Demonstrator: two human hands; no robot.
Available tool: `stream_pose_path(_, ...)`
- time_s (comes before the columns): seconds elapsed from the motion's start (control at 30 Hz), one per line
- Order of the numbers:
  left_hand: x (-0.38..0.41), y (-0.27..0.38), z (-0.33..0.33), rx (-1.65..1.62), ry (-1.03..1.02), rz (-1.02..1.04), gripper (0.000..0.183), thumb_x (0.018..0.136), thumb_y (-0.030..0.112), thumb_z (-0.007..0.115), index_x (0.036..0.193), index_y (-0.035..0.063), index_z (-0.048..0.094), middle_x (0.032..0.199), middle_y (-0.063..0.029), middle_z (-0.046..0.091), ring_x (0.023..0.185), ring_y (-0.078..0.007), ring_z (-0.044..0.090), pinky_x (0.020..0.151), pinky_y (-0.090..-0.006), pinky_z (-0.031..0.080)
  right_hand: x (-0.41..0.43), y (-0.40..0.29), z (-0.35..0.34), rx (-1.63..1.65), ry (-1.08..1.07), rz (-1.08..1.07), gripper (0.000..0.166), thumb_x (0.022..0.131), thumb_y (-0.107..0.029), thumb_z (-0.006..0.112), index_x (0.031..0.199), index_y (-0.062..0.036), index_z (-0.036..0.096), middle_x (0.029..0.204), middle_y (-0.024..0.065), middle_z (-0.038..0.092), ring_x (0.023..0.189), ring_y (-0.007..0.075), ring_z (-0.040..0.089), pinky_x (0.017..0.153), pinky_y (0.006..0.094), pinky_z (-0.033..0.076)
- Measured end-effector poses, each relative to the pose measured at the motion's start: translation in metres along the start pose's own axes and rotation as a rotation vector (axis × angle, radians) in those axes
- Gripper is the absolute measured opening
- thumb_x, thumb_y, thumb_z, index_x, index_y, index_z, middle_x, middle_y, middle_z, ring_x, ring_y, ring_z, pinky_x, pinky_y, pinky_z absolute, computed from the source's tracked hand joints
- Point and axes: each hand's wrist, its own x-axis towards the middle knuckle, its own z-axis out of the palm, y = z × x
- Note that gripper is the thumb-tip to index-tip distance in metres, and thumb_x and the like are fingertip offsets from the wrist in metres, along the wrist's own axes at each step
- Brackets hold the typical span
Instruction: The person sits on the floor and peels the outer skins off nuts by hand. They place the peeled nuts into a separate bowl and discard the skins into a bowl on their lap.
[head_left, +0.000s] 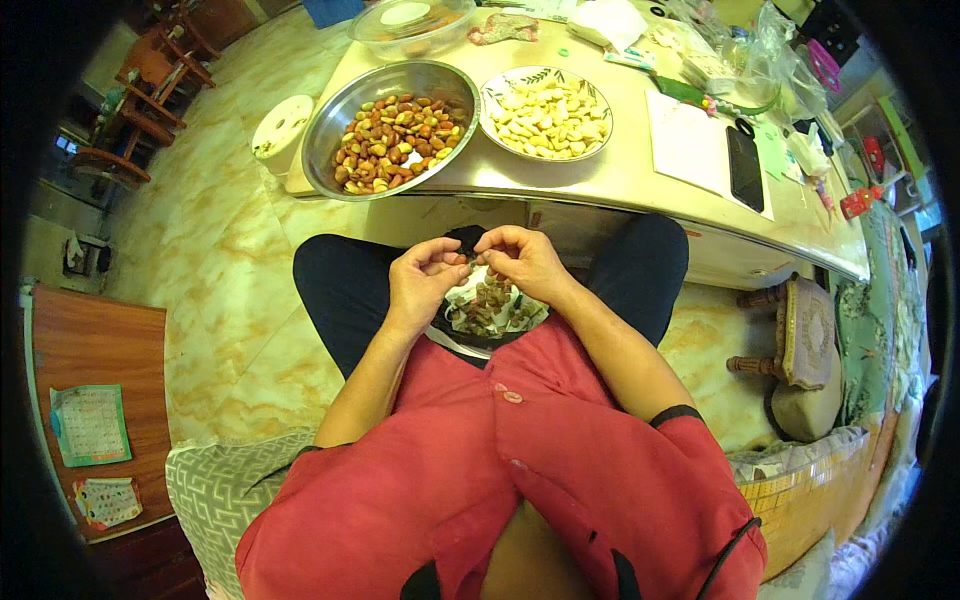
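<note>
My left hand (424, 281) pinches a small brown broad bean (462, 259) between thumb and fingers, above a waste bin held between my knees. My right hand (525, 264) meets it, thumb and forefinger pinched on the same bean; the fingers partly hide it. Below them, the bin's white liner (478, 279) holds a heap of bean skins (495, 304). On the table ahead, a stainless steel bowl (319, 142) contains unpeeled brown and green broad beans (397, 142). To its right, a leaf-patterned white bowl (541, 73) is filled with pale peeled beans (551, 120).
Beside the table's left edge stands a round white container (283, 124). A lidded clear plastic tub (412, 26) sits behind the steel bowl. Paper sheets (686, 146), a black phone (745, 169) and plastic bags (784, 71) lie to the right. A carved wooden stool (810, 330) is on the floor.
</note>
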Motion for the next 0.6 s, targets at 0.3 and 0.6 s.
stream_pose_path(0.3,-0.006,-0.014,0.011,0.534,0.176,0.501,0.015,0.071,-0.005,0.077,0.084,-0.0011,0.069,0.105,-0.0103,0.058,0.084,-0.0143,0.064,0.068,-0.0237,0.056,0.001,0.007,0.003,-0.024,-0.072,0.042,0.014,0.085,-0.012,0.068,0.092,0.0003,0.070,0.076,0.0019,0.066,0.065,0.0054,0.058,0.058,0.0220,0.047)
stream_pose_path(0.6,-0.008,-0.013,0.011,0.641,0.129,0.615,0.016,0.068,-0.007,0.077,0.082,-0.0020,0.070,0.096,-0.0098,0.062,0.080,-0.0158,0.063,0.066,-0.0250,0.054,0.002,0.007,0.001,-0.012,-0.101,0.094,0.013,0.082,-0.009,0.067,0.089,0.0014,0.067,0.074,0.0026,0.066,0.066,0.0060,0.058,0.060,0.0219,0.048)
